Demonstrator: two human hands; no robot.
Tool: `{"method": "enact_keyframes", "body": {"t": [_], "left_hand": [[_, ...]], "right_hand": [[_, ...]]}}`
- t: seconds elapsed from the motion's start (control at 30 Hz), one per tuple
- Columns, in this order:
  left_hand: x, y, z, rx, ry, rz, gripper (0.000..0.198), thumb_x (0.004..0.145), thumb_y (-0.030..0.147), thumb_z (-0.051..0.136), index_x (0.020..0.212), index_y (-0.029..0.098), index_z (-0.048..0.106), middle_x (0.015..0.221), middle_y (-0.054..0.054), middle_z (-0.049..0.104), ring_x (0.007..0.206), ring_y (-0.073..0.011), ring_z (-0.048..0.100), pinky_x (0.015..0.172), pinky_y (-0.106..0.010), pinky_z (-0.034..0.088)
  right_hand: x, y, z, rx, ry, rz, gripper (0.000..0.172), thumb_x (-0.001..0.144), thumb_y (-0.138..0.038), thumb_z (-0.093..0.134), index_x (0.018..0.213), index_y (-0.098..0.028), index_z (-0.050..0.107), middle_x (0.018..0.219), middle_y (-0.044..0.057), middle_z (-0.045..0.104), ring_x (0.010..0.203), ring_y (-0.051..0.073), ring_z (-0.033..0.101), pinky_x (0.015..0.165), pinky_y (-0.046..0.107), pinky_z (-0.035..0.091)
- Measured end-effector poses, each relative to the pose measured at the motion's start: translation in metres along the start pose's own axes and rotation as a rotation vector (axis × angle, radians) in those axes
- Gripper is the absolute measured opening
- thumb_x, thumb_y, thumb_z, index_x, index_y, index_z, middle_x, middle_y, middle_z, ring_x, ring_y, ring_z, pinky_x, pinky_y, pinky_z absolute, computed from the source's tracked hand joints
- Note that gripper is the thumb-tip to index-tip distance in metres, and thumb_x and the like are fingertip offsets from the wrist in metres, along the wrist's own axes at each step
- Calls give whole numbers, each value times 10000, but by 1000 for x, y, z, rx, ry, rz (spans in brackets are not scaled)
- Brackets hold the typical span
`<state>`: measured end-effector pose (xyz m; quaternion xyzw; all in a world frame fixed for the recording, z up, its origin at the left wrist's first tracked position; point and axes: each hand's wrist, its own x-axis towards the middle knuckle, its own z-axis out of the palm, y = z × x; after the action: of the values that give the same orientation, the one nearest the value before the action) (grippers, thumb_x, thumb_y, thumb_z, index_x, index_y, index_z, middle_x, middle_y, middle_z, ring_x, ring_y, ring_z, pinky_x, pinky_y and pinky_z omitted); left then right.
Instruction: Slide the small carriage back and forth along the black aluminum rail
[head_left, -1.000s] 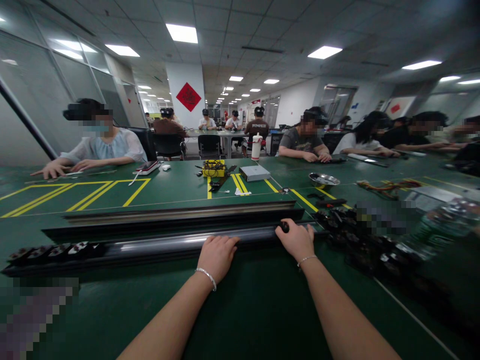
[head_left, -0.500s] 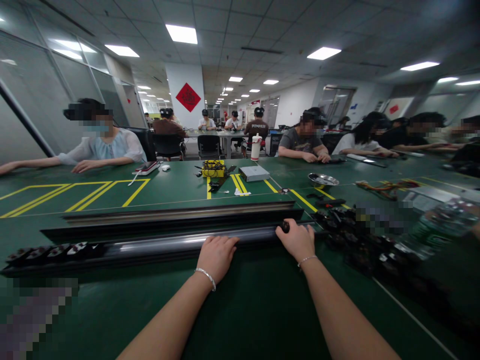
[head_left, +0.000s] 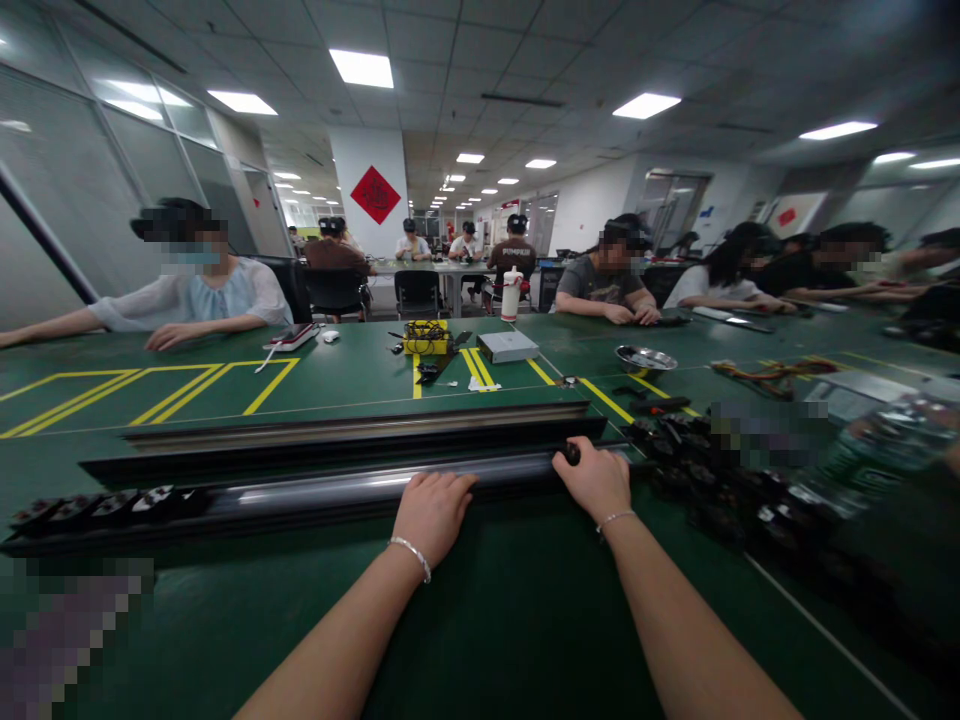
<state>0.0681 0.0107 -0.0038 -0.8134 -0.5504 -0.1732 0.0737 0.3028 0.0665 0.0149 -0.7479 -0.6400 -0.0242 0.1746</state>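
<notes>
A long dark metal channel (head_left: 315, 490) with a shiny inner face lies across the green table in front of me. My left hand (head_left: 433, 515) rests over its near edge around the middle, fingers wrapped onto it. Toward the channel's right end, my right hand (head_left: 596, 477) is closed around a small dark part (head_left: 572, 454) with a rounded top; the rest of that part is hidden by the fingers. Several black parts with brownish pieces on top (head_left: 97, 505) sit in a row at the channel's left end. Behind it lie more long dark strips (head_left: 360, 430), roughly parallel.
A heap of black parts (head_left: 712, 470) spreads to the right, beside a plastic bottle (head_left: 874, 450). Farther back are a metal bowl (head_left: 646, 360), a grey box (head_left: 508, 347), a yellow box with black cable (head_left: 425, 338) and a white cup (head_left: 511, 295). Several people sit around the tables.
Both my hands and the channel stay practically in place. At the left, the person in the light blue top has shifted slightly, the outstretched arm reaching a little farther left.
</notes>
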Motion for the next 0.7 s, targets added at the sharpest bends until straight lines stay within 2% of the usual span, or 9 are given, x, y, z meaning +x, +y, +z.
{"method": "enact_keyframes", "body": {"t": [0.3,0.5,0.7], "left_hand": [[0,0,-1,4,-1,-7,267,849,259,382,1085,296,501,937,0,636,875,-163,555,772,-331,340],[0,1,-2,6,-3,-16,269,851,265,378,1086,297,503,940,-1,635,879,-165,556,784,-335,340],[0,3,-3,2,-13,-25,270,852,270,374,1087,292,505,941,-7,637,875,-166,556,784,-334,342]], "right_hand": [[-1,0,-2,4,-16,2,395,755,-438,387,1044,-223,551,803,52,635,836,224,548,809,347,297],[0,0,-4,-8,-48,12,377,747,-465,384,1003,-256,566,816,29,636,869,237,537,923,441,172],[0,-1,-6,-2,-63,40,428,745,-470,384,1054,-219,541,853,53,633,885,246,538,934,450,156]]}}
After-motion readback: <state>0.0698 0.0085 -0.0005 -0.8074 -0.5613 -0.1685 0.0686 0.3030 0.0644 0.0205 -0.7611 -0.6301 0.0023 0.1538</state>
